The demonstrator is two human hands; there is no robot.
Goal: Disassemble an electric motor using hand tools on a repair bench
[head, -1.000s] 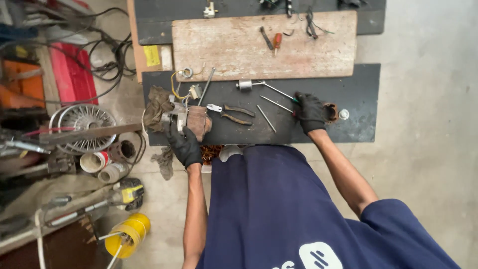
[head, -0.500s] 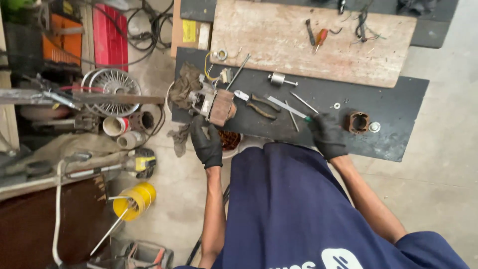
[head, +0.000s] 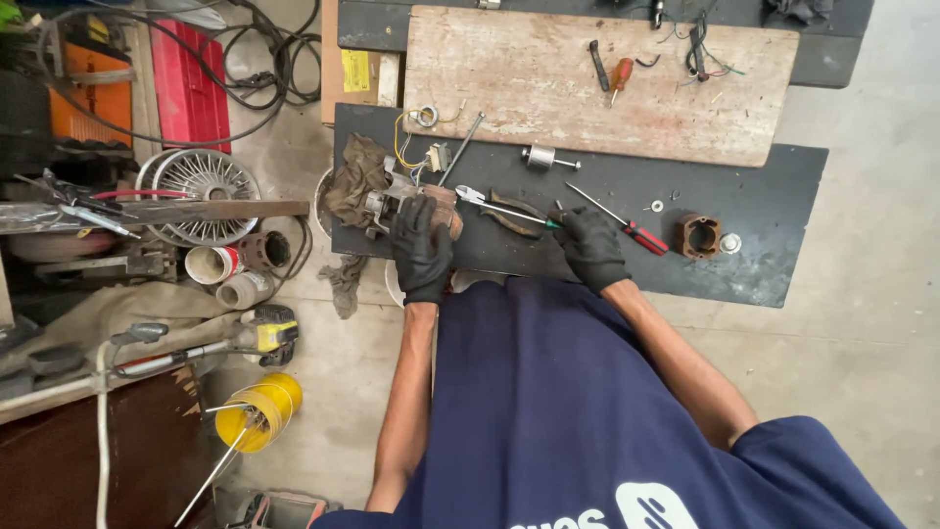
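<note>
1. Motor point(head: 416, 201) sits near the worktop's point(head: 764, 274) left front edge, under the gloved left hand point(head: 423, 250), whose fingers curl over it.
2. Right hand point(head: 590, 247) pinches a green-handled screwdriver point(head: 519, 213) near the front edge.

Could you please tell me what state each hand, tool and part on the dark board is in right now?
left hand: gloved, resting on the motor assembly.
right hand: gloved, gripping the green-handled screwdriver.
red-handled screwdriver: lying flat, untouched.
pliers: lying flat, jaws shut.
brown housing: open end up, apart from the hands.
rag: crumpled beside the motor.
</note>
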